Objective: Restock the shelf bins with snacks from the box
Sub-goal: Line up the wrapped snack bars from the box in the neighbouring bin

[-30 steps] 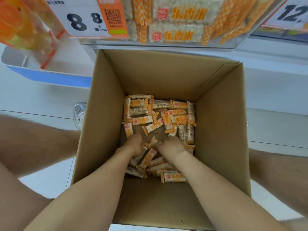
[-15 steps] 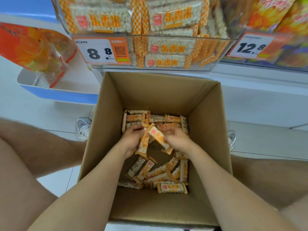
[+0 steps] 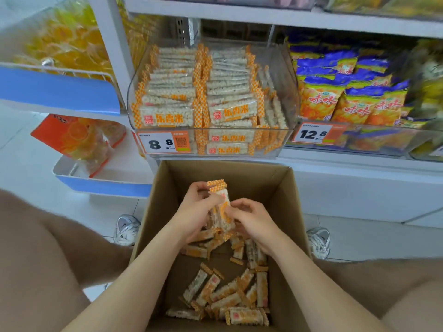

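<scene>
So the bundle of snack bars (image 3: 221,207) is upright over the middle of the box (image 3: 285,212). The left hand (image 3: 194,214) is wrapped round the stack and the right hand (image 3: 251,219) is pinching its lower edge. Plenty of loose bars (image 3: 230,295) are still on the box bottom.

My take: square the stack up first so the labels all face one way. Then lift it clear of the clear bin (image 3: 288,75) front lip and lay it flat on the two neat rows. The bin looks nearly full, so go gentle. Those rice bars probably crumble if squeezed.

The box sits on a pale tiled floor (image 3: 359,236), with sneakers (image 3: 125,230) either side, right under a white shelf (image 3: 335,164). The bin carries a price tag (image 3: 165,143) reading 8.8. Blue-and-orange bags (image 3: 347,92) fill the next bin over.
</scene>
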Available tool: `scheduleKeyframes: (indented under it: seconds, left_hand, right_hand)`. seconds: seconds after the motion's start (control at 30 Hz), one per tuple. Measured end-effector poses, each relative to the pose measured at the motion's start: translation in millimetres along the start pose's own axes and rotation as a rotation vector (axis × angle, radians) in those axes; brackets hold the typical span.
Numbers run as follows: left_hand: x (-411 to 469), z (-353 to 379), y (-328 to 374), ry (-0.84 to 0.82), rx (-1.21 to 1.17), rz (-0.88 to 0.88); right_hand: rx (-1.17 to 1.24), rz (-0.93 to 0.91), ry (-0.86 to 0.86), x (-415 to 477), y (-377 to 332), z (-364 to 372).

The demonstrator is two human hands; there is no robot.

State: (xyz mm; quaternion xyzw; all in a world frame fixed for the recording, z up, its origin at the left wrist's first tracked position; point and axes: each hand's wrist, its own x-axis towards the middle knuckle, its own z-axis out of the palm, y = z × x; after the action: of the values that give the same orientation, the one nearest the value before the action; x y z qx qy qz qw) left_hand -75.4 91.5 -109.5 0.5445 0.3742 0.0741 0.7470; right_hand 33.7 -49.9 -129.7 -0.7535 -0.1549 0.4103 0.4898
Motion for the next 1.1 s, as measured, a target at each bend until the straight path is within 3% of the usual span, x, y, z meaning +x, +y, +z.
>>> scheduleKeyframes:
  seconds: [0.1,0.27,0.33,0.43,0.53,0.63,0.73,0.87,1.0,1.1]
  left_hand:
    - [-22.6,12.3,29.3,0.014,0.226,0.188]
    - [-52.2,25.5,85.6,-0.018,0.253,0.43]
    - [-60.6,23.0,107.1,0.022,0.39,0.559]
    - [-65.4,9.9,133.7,0.12,0.706,0.812]
    - [-56.7,-7.1,157.5,0.305,1.079,1.035]
    - [-45.6,-16.7,174.1,0.314,1.346,0.907]
    - [-31.2,-22.9,173.0,0.296,1.501,0.662]
    - [-21.2,-21.5,168.2,0.349,1.713,0.549]
    - [-23.4,-12.3,173.2,0.373,1.644,0.541]
    - [-23.7,-9.1,174.5,0.356,1.577,0.631]
  right_hand:
    - [-0.055,-0.174,0.021,-18.1,-22.5,-0.5]
    - [0.025,-0.466,0.125,-49.3,-71.9,-0.3]
    - [-0.014,-0.557,0.156,-60.6,-97.5,-8.0]
    - [-0.223,-0.676,0.206,-69.3,-133.3,-33.3]
    - [-0.6,-0.807,0.364,-57.5,-159.9,-64.8]
    - [-1.037,-0.932,0.497,-40.6,-181.8,-90.4]
    - [-1.302,-0.907,0.373,-21.7,-191.8,-99.0]
    - [-1.222,-0.888,0.261,-3.3,-193.6,-83.2]
    - [-1.174,-0.936,0.33,3.2,-194.1,-64.4]
    - [-1.206,-0.912,0.406,3.0,-194.9,-56.7]
